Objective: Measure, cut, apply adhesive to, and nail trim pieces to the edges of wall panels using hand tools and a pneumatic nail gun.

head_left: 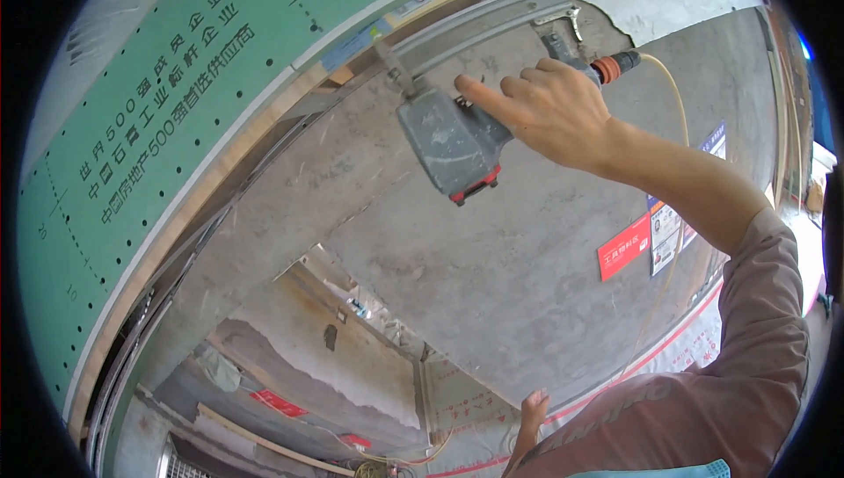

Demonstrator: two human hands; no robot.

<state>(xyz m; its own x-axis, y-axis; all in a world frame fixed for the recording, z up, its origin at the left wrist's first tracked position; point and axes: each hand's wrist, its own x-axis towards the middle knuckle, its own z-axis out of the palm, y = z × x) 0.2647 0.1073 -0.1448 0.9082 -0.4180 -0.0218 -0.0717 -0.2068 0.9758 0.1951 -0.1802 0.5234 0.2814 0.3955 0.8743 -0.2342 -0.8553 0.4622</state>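
High in the view, my right hand (pixel 549 113) is closed around the handle of a grey air nail gun (pixel 453 140). Its index finger stretches along the gun's body. A long metal magazine (pixel 475 34) runs beside the wooden edge strip under the green board (pixel 167 118); the gun's nose is close to that strip, but contact is unclear. An orange and black coupling (pixel 611 68) joins the handle to a yellowish air hose (pixel 677 83). My left hand (pixel 534 406) is low, near my body, away from the gun; its fingers are too small to read.
A grey plastered wall (pixel 527 241) fills the middle, with a red sign (pixel 623 255) and posters at its right. Metal framing (pixel 167 293) runs beside the board's edge. An opening (pixel 343 302) lies lower left, and red-edged protective sheeting (pixel 677 346) covers the wall's foot.
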